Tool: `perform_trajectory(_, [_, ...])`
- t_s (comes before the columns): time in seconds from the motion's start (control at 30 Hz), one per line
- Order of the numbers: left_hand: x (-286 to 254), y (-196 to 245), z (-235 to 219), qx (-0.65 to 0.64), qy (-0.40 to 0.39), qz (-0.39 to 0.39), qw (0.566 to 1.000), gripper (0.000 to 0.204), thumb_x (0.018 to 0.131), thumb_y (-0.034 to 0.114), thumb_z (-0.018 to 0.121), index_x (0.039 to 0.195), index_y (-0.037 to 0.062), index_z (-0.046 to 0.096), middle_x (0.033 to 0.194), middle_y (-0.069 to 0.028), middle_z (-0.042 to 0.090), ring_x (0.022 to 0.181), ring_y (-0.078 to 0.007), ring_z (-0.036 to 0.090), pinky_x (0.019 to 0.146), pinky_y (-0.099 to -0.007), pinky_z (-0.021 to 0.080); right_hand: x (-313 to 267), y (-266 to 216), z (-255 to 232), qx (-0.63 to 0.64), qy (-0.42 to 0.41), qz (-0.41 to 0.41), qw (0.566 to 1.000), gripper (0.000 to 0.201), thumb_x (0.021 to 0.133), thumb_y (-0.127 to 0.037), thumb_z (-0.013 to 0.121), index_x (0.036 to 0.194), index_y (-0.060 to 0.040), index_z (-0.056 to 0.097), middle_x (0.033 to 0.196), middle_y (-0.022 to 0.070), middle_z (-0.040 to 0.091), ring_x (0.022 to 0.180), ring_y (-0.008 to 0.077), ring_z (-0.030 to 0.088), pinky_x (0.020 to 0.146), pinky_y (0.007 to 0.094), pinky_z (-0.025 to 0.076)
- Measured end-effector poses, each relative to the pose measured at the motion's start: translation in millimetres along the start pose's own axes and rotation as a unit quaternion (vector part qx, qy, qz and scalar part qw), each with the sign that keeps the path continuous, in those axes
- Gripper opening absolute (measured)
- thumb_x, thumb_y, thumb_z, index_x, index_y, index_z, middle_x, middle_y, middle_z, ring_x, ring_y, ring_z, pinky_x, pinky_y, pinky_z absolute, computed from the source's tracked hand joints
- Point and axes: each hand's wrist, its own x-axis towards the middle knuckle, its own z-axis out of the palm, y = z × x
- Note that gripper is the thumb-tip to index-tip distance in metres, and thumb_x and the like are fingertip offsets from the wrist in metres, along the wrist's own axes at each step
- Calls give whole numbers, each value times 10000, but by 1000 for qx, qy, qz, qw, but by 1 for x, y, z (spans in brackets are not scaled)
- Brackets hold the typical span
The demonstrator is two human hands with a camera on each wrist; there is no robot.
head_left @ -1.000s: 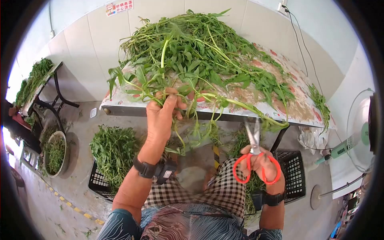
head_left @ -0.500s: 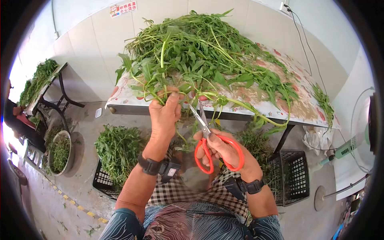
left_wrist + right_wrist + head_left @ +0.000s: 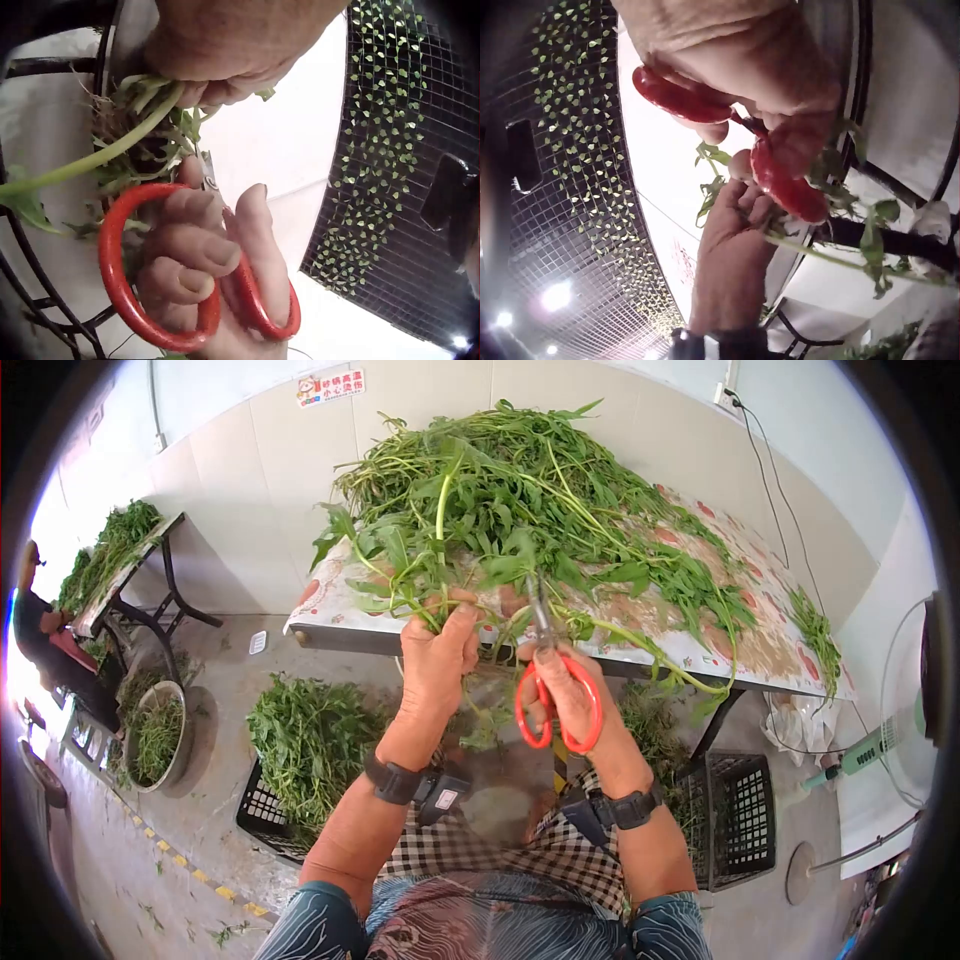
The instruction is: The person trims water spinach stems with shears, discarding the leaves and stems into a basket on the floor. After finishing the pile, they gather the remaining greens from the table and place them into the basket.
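Observation:
My left hand (image 3: 440,655) pinches leafy green stems (image 3: 405,585) at the near edge of the table, in the head view. From the left hand a long pale stem (image 3: 635,642) stretches rightward and droops over that edge. Just beside it, my right hand (image 3: 572,705) grips red-handled scissors (image 3: 541,615), fingers and thumb through the loops. The blades point away from me, almost together, and overlap the leaves right of the left hand. In the left wrist view the red loops (image 3: 110,247) show close below the left hand; leaves and fingers partly hide the blade tips.
A big heap of greens (image 3: 490,480) covers the back of the flowered table (image 3: 780,630). Below stand a black crate (image 3: 262,810) piled with greens and another crate (image 3: 745,810) at right. A fan (image 3: 870,735) is far right; a person (image 3: 50,630) is far left.
The right hand has brought the scissors from the right toward the left hand, then up among the leaves. Their blades, spread before, are now nearly closed. The left hand keeps its hold.

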Motion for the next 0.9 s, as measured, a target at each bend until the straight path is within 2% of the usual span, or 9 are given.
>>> perform_trajectory(0.1, [3,1,-1,4,-7,-2,1000,142,871,158,595,973,60,574,817,-41,596,483,-55,403,385,-201,281,0,-2,-11,-11,0,-3,1000,439,941,-411,432,1067,4,501,631,41,518,481,105,470,457,233,402])
perform_trajectory(0.13, [4,1,0,-4,-9,-1,1000,140,870,156,596,971,61,574,813,-43,596,478,-56,402,382,-201,280,-5,-4,-13,-11,-19,11,1000,495,938,-460,401,1111,-3,477,664,61,558,483,116,483,469,240,410])
perform_trajectory(0.23, [4,2,-1,-18,-2,-4,1000,132,868,149,595,967,65,576,805,-47,596,467,-60,400,376,-201,277,-20,1,-16,88,-102,34,990,709,851,-604,460,1196,14,419,726,94,605,503,132,526,478,256,430])
perform_trajectory(0.27, [3,2,0,-16,3,-8,1000,128,868,146,592,966,66,576,803,-49,596,465,-61,401,375,-202,278,-25,4,-19,94,-146,77,982,786,830,-657,427,1267,-5,376,865,120,630,623,161,575,554,276,470])
perform_trajectory(0.4, [1,6,1,-4,11,-12,1000,106,870,137,576,951,71,556,811,-51,594,463,-63,399,381,-213,280,-41,7,-11,135,-201,83,967,874,822,-717,290,1337,-11,287,1026,150,610,832,213,610,698,321,502])
perform_trajectory(0.5, [3,4,1,-10,5,-5,1000,101,870,136,575,943,73,546,809,-51,592,461,-66,395,384,-218,281,-36,15,-8,122,-193,130,965,860,828,-717,269,1322,-14,306,1013,144,614,811,209,611,705,328,500])
perform_trajectory(0.6, [2,4,2,-15,14,-8,1000,101,868,133,576,942,72,544,808,-51,587,458,-70,392,386,-220,283,-29,22,-11,170,-217,159,948,780,868,-665,289,1329,-38,328,1002,100,620,789,185,595,688,306,493])
perform_trajectory(0.7, [2,3,0,-20,10,-10,1000,102,866,128,578,944,71,545,807,-50,584,456,-73,390,387,-221,285,-25,17,-4,161,-193,172,953,733,884,-632,306,1293,-27,368,962,97,619,763,174,590,687,296,492])
perform_trajectory(0.9, [3,3,0,-17,17,-5,1000,96,862,118,579,937,69,545,806,-52,587,455,-76,390,390,-224,280,-26,9,16,59,-118,98,986,694,872,-622,381,1175,-1,440,826,81,577,715,144,569,599,288,476])
